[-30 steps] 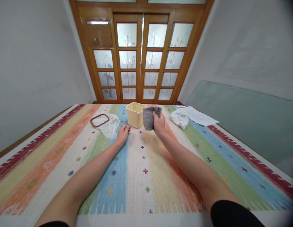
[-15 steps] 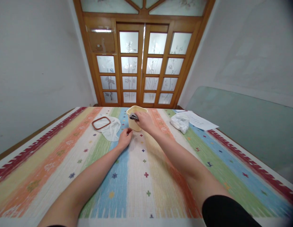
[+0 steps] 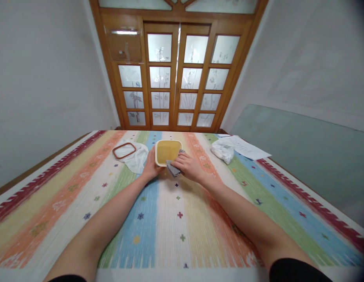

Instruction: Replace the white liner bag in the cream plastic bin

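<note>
A pale yellow plastic container (image 3: 167,150) is tilted so that its open top faces me, near the far middle of the table. My left hand (image 3: 151,164) grips its left side, the fingers partly hidden behind it. In my right hand (image 3: 188,166) is a grey cloth (image 3: 173,169), closed in the fingers and hanging at the container's lower right rim. Left of the container lies a white cloth (image 3: 137,159) with a reddish-brown rounded frame (image 3: 124,150) on top of it.
A striped tablecloth (image 3: 167,219) covers the table. To the right sit a crumpled white plastic bag (image 3: 223,150) and printed paper sheets (image 3: 249,148). A pale green panel (image 3: 290,145) leans along the right wall, and wooden glazed doors (image 3: 177,78) stand beyond the table.
My left hand has risen from the tabletop onto the container's left side. The container has tipped toward me, and my right hand with the grey cloth has moved lower and to the right.
</note>
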Demonstrator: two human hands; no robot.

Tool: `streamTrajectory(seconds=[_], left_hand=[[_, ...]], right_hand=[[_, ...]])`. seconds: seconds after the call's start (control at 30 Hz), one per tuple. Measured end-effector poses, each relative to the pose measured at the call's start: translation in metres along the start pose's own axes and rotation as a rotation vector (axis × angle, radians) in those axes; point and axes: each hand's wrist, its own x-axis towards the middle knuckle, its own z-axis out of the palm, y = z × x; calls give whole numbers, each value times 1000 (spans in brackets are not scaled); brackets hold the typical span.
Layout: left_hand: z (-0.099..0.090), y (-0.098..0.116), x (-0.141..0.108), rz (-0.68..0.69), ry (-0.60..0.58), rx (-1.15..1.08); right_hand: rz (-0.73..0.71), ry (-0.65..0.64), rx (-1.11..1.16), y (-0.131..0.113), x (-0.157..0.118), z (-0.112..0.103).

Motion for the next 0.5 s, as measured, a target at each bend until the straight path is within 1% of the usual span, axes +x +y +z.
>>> streamTrajectory(seconds=[0.1,0.2,0.33,0.4,0.5], left_hand=[[-2,10,2,206,-89,155],[-9,11,6,315,-172,268],[-19,5,13,357,-256,388],[-20,3,14,352,-278,400],[-17,2,10,333,-270,370]], right_hand=[[-25,-29,21,-5,-9,-1],[-45,-56,-11,-9,-13,-3],[-62,-118,-88,-23,-13,-3],[-20,-141,-142,-34,-10,-3],[87,-97,-200,-52,-6,-4]])
